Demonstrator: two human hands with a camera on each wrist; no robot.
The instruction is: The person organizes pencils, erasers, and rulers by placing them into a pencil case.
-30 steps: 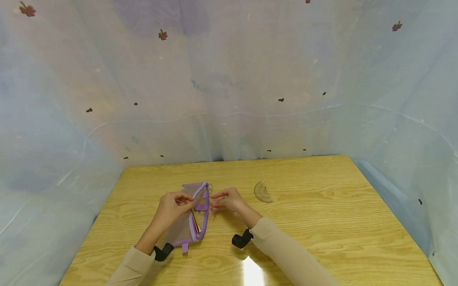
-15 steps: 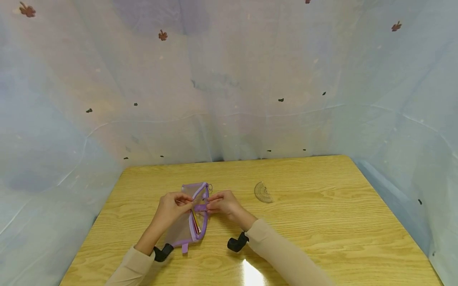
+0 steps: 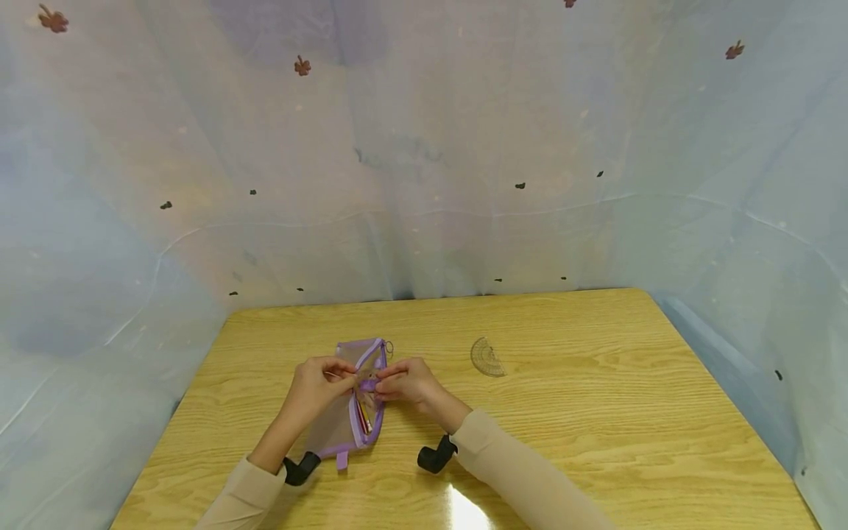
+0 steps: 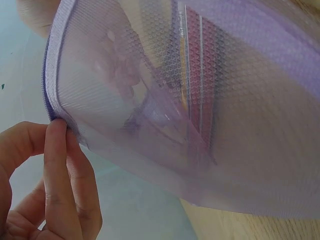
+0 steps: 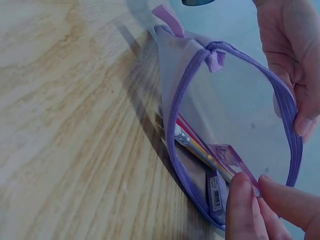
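Observation:
My left hand pinches the zip edge of a purple see-through mesh pencil case, keeping its mouth apart. In the right wrist view my right hand holds a clear, pink-tinged set square between thumb and fingers, partly inside the case. A yellow pencil with a white eraser end lies in the case beside a red stick-like item. Below them sits a small block with a barcode label. Through the mesh in the left wrist view, the set square shows as a pale triangle.
A clear protractor lies on the wooden table, to the right of the hands. From the case's far corner a metal ring sticks out. A pale patterned curtain hangs behind the table and along both sides.
My right hand has moved left, from beside the case to its mouth, bringing the set square into the opening. The left hand keeps its pinch on the zip edge.

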